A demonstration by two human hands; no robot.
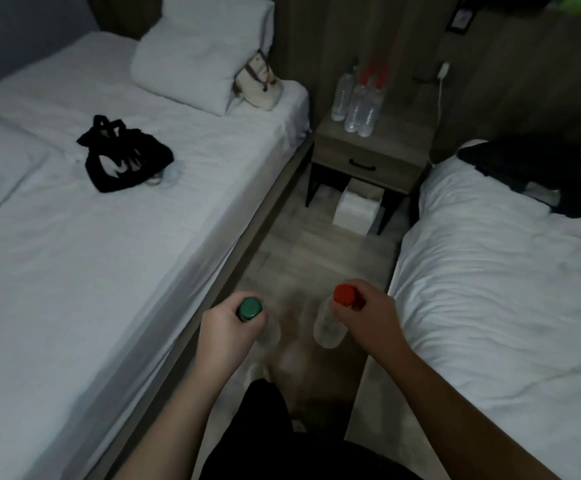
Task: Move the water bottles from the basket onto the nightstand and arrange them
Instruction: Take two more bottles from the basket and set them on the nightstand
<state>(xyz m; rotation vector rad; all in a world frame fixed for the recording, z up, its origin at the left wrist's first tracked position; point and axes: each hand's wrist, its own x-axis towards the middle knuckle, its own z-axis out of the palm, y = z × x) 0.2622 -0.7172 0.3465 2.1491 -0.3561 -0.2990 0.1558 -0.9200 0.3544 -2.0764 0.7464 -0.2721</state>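
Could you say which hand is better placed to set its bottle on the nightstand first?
Probably the right hand: its red-capped bottle lines up with the nightstand, bare right of the standing bottles. The left hand is further left.

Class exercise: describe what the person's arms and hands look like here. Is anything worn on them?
Both forearms are bare to the frame's edge; no sleeves show. The left hand and right hand are ungloved, with no watch, bracelet or ring visible, though the picture is dim.
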